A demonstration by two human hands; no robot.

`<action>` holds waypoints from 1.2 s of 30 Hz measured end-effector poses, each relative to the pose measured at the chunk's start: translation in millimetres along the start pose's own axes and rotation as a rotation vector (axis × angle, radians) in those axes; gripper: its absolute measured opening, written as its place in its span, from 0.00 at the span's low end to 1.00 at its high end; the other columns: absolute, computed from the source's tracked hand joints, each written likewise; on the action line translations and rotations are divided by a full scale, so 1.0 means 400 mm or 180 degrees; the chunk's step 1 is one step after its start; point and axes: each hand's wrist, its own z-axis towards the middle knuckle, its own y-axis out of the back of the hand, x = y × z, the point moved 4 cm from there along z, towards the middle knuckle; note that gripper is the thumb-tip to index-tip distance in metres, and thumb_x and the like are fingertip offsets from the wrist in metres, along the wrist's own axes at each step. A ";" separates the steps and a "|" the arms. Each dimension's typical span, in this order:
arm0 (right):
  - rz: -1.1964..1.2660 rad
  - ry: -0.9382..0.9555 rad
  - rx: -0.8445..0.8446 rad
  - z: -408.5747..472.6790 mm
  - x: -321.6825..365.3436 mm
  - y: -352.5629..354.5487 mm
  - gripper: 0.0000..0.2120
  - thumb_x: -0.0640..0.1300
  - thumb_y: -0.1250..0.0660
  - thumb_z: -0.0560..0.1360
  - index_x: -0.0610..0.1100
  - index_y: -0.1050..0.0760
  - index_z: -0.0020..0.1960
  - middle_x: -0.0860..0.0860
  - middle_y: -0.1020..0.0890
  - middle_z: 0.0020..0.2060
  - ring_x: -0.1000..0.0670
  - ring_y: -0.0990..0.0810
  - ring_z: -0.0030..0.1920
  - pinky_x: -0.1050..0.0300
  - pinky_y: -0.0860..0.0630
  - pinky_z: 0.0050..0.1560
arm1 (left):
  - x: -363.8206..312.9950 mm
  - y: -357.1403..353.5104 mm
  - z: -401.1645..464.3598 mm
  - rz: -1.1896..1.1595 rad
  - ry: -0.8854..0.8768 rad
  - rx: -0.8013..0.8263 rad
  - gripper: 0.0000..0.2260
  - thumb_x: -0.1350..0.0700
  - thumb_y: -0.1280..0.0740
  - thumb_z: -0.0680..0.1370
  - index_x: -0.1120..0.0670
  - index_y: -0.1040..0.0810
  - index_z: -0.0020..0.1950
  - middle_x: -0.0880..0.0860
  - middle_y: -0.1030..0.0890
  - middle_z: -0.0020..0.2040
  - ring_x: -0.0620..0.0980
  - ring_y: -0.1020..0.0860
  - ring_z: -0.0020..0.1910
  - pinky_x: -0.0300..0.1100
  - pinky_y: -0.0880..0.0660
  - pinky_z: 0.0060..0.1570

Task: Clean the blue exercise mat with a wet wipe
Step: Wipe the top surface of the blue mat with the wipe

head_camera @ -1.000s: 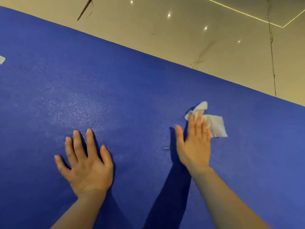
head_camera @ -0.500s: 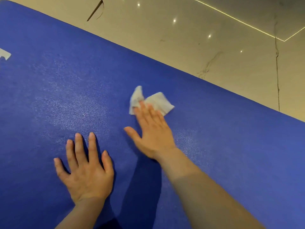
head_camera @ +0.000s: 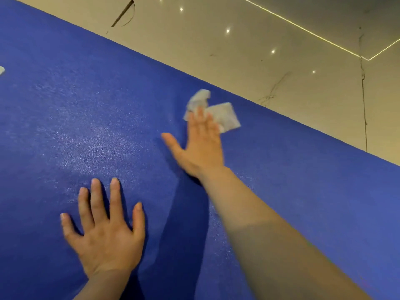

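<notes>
The right hand point(head_camera: 200, 146) lies flat on the blue exercise mat point(head_camera: 313, 202), its fingers straight and together and its thumb spread wide to the side. Under the fingertips it presses a crumpled white wet wipe point(head_camera: 218, 114), which sticks out just beyond them and to their right, close to the far edge of the mat. The flat palm, rather than a pinch, probably serves to spread pressure over the wipe so that it drags across the surface without bunching further.

The left hand point(head_camera: 104, 232) rests nearer the person, well apart from the right hand and to its left, with palm down and all fingers splayed wide. It holds nothing; it seems to brace the body and pin the mat so the mat does not creep under the strokes. Between the two hands the mat shows a paler, glistening patch, likely damp from wiping.

Half a second ago the wipe was further left, almost straight ahead of the left hand; a second ago it was far to the right. So the right hand has swept left and now comes back rightward, while the left hand has stayed planted. A small pale scrap point(head_camera: 1, 70) lies far to the left, on the mat.

Beyond the mat is a glossy tiled floor point(head_camera: 281, 40).
</notes>
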 end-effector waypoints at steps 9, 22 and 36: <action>-0.0363 -0.0539 -0.0096 0.013 -0.271 0.118 0.37 0.67 0.52 0.79 0.50 0.58 0.80 0.53 0.59 0.79 0.51 0.60 0.78 0.49 0.61 0.77 | 0.000 -0.003 -0.003 0.0188 0.0009 0.0109 0.32 0.38 0.47 0.75 0.53 0.33 0.75 0.59 0.38 0.76 0.58 0.43 0.75 0.64 0.51 0.69; -0.0416 -0.0203 0.0152 0.128 -0.120 0.080 0.38 0.68 0.53 0.79 0.47 0.58 0.80 0.51 0.59 0.79 0.47 0.63 0.78 0.47 0.63 0.77 | 0.004 -0.006 0.004 0.0304 -0.0040 0.0158 0.34 0.33 0.48 0.74 0.49 0.35 0.76 0.57 0.39 0.77 0.57 0.44 0.76 0.61 0.52 0.70; 0.0301 -0.2279 -0.0440 -0.064 -0.380 0.161 0.33 0.62 0.57 0.82 0.45 0.57 0.80 0.47 0.59 0.79 0.44 0.59 0.79 0.47 0.62 0.77 | 0.003 -0.004 0.002 0.0352 -0.0037 0.0385 0.31 0.33 0.50 0.76 0.44 0.38 0.77 0.56 0.42 0.78 0.53 0.48 0.77 0.58 0.56 0.70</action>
